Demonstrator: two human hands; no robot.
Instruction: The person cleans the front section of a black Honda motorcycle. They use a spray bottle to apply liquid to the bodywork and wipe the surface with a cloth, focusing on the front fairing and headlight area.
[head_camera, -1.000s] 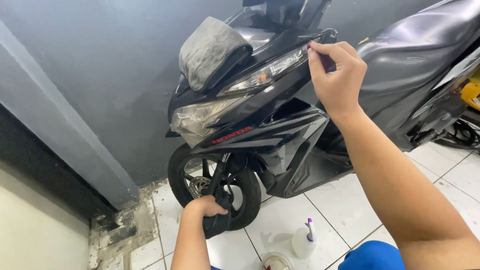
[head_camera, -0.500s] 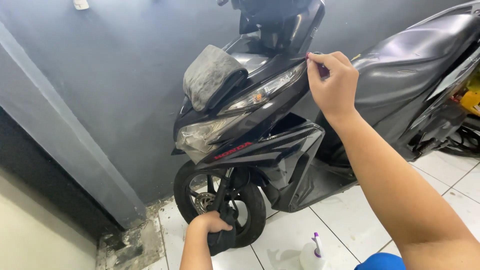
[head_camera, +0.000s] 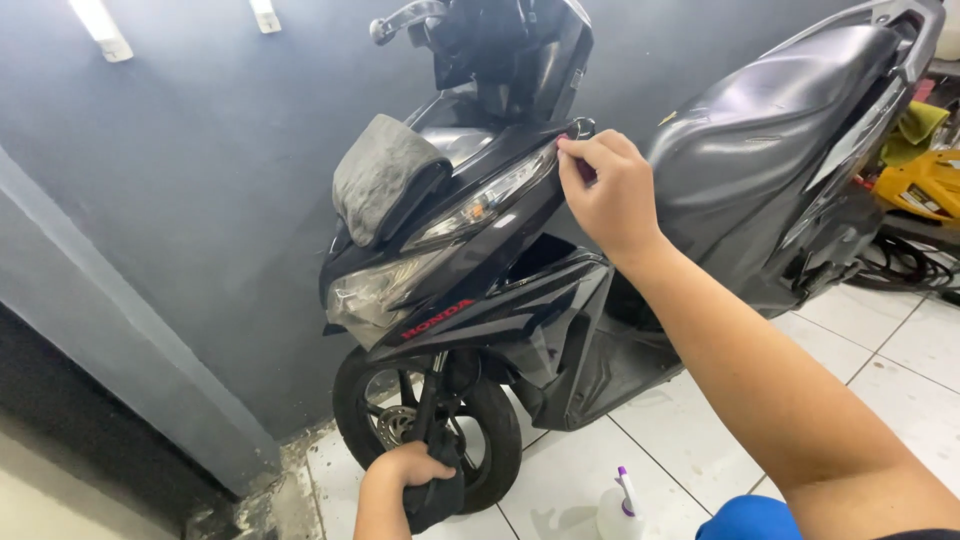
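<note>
- We are cleaning the front of a dark scooter (head_camera: 500, 300), and by our reading the step in hand is detail work along the upper edge of its front panel.
- Our right hand (head_camera: 610, 195) sits at about 1 o'clock in the head view, fingers pinched tight on something small and dark at the end of the slim light strip (head_camera: 485, 205); what that thing is we cannot tell.
- Our left hand (head_camera: 405, 470) is down at 6 o'clock, closed around a dark cloth (head_camera: 435, 495) pressed against the front tyre (head_camera: 490, 440).
- A grey folded towel (head_camera: 380, 175) rests on the scooter's nose, at 11 o'clock from the headlight (head_camera: 375, 290).
- The scooter stands at the centre of the view, its nose toward 8 o'clock and close to the dark grey wall (head_camera: 200, 200), its seat (head_camera: 760, 130) running off to 2 o'clock.
- Its panels look glossy black with sharp creases, and they catch the light; the seat is matt and dull.
- As we judge it, the next move calls for a light, steady pinch along the panel seam, so that the lens is not scratched.
- A spray bottle (head_camera: 620, 505) with a purple tip stands on the white tiled floor (head_camera: 880, 340) at 5 o'clock, near the tyre.
- Yellow equipment (head_camera: 925, 185) lies at 3 o'clock behind the seat.
</note>
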